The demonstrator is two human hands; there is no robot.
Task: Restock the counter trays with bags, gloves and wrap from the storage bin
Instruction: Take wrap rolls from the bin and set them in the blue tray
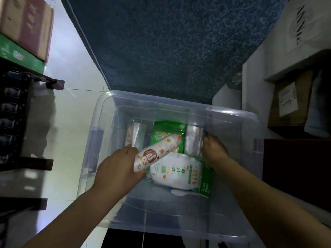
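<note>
Head view looks down into a clear storage bin (179, 103). Nearest, the left hand (116, 169) is curled round the near end of a wrap roll (157, 153), which is raised above the contents and tilts toward the far right. Just beyond it a white pack (174, 175) with green print, probably gloves, lies on the bin floor. Farther right, the right hand (214, 149) reaches down against a pale roll of bags (193, 140); its fingertips are hidden, so I cannot tell whether it grips. A green packet (167, 132) lies left of that roll. I judge the right hand should close fully round the bag roll before lifting, and both loads must clear the rim. No counter trays show.
</note>
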